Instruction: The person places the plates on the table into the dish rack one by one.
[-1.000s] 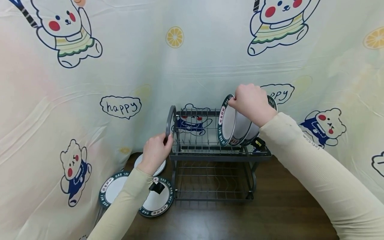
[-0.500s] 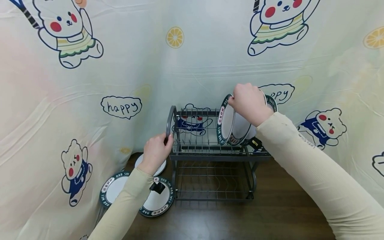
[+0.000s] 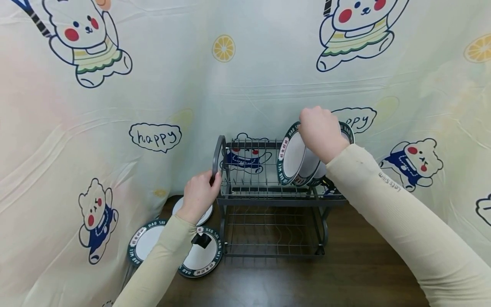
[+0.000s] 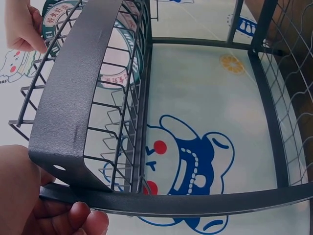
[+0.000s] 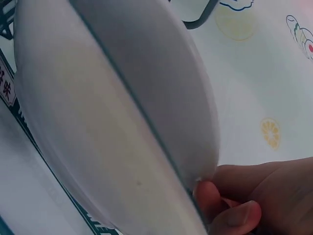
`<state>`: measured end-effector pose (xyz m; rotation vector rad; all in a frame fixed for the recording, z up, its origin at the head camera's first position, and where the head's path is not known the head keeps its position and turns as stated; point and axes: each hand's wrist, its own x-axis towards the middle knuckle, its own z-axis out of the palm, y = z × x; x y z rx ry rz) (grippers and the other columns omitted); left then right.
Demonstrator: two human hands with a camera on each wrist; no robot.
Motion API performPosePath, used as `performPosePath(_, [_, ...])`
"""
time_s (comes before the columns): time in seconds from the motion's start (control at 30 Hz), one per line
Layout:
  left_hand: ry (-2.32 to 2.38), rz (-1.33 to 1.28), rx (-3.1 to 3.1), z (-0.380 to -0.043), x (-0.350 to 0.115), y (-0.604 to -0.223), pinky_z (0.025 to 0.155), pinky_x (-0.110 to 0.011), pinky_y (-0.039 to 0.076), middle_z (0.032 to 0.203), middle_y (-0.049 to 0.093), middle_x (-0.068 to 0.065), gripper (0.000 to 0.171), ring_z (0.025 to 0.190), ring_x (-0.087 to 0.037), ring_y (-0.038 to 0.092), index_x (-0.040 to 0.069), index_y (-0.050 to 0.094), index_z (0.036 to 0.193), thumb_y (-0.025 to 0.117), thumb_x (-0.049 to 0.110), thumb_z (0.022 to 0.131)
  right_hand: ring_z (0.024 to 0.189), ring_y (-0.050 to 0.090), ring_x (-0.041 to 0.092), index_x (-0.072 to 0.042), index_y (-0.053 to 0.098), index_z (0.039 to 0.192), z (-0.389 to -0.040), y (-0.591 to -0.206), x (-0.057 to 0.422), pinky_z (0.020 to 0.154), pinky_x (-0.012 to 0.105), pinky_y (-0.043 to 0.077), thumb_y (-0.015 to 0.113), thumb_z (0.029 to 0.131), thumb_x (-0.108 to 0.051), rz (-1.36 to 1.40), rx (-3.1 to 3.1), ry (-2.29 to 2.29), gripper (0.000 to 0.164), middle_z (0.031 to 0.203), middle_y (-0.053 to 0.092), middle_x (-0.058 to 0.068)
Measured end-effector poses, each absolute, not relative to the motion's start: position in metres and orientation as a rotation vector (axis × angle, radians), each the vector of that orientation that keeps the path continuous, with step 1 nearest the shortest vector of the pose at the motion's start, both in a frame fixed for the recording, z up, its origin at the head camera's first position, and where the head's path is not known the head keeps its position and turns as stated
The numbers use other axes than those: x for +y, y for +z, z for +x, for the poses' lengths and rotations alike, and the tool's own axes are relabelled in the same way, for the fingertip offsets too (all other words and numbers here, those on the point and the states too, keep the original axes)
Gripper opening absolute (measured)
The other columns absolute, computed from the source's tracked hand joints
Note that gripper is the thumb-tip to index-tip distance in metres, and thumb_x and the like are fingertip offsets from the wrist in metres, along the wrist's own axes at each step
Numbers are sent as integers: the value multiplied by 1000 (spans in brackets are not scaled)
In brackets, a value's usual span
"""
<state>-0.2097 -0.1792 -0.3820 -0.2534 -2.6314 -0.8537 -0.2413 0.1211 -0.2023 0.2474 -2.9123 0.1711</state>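
Note:
My left hand grips the left side frame of a dark two-tier dish rack; in the left wrist view its fingers curl round the flat bar. At the right of the upper tier, my right hand pinches the top rim of a white plate with a dark green lettered border. This plate stands on edge, leaning, its face toward the left. More plates of the same pattern stand behind it, partly covered by the hand. In the right wrist view, the fingertips are at the rim, beside white undersides.
Wire slots fill the left of the upper tier; below is the lower wire shelf. On the brown table, left of the rack, lie several green-rimmed plates, partly under the left sleeve. A printed cloth hangs behind.
The front plate has turned slightly, showing more of its face. The right thumb, earlier seen on the plate's face, is now hidden. The left hand stays on the rack frame.

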Motion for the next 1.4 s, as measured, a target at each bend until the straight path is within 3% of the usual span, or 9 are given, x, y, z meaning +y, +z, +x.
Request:
performPosePath(0.13, [-860, -248, -2633, -210, -179, -382, 49, -32, 42, 62, 55, -4, 36, 51, -19, 49, 6, 65, 80, 54, 26, 108, 87, 72, 39, 5, 70, 109, -239, -202, 120, 71, 50, 61, 57, 103, -4, 259, -2916, 112, 18, 104, 72, 25])
performPosePath(0.3, [-880, -247, -2636, -209, -178, -380, 49, -32, 42, 63, 55, -4, 35, 52, -19, 50, 6, 65, 81, 55, 26, 108, 84, 73, 39, 7, 71, 106, -237, -204, 122, 69, 49, 62, 56, 99, 6, 267, -2897, 78, 16, 98, 71, 25])
performPosePath(0.47, [-889, -246, -2638, -209, -179, -380, 50, -32, 43, 63, 56, -4, 35, 52, -19, 50, 6, 66, 82, 55, 26, 108, 78, 71, 37, 8, 71, 104, -236, -204, 124, 63, 47, 61, 54, 103, -1, 261, -2864, 118, 19, 97, 72, 26])
performPosePath(0.63, [-900, -247, -2643, -210, -181, -379, 50, -32, 45, 63, 56, -4, 35, 52, -20, 51, 6, 67, 83, 54, 26, 108, 61, 61, 28, 1, 67, 82, -231, -201, 127, 52, 36, 52, 51, 107, -13, 274, -2800, 198, 33, 74, 65, 16])
performPosePath(0.83, [-902, -252, -2665, -210, -181, -380, 50, -32, 44, 63, 56, -4, 36, 53, -19, 51, 6, 66, 83, 53, 27, 109, 53, 52, 26, -7, 54, 66, -216, -206, 145, 50, 35, 41, 50, 107, -18, 352, -2644, 308, 43, 60, 54, 9])
performPosePath(1.0, [-900, -257, -2661, -211, -180, -380, 50, -31, 44, 63, 56, -3, 37, 52, -18, 50, 7, 65, 81, 53, 28, 109, 52, 51, 27, -5, 56, 72, -203, -209, 164, 51, 36, 40, 51, 107, -20, 363, -2556, 378, 39, 61, 56, 11])
performPosePath(1.17, [-899, -270, -2656, -211, -180, -381, 49, -31, 43, 62, 56, -3, 37, 51, -18, 51, 8, 63, 79, 52, 28, 109, 58, 60, 31, 3, 66, 91, -191, -214, 186, 55, 38, 45, 53, 106, -18, 332, -2428, 447, 29, 76, 69, 20])
performPosePath(1.27, [-920, -268, -2655, -210, -181, -382, 50, -32, 44, 63, 56, -3, 36, 52, -19, 51, 8, 64, 81, 53, 27, 109, 60, 63, 32, 4, 69, 95, -184, -221, 201, 56, 27, 43, 55, 105, -16, 325, -2332, 485, 27, 81, 72, 22])
performPosePath(1.4, [-934, -276, -2658, -210, -180, -380, 51, -33, 45, 64, 56, -2, 36, 54, -19, 52, 9, 64, 82, 52, 29, 109, 52, 56, 23, 3, 68, 87, -176, -233, 221, 54, 13, 31, 56, 102, -12, 319, -2186, 489, 25, 72, 70, 18])
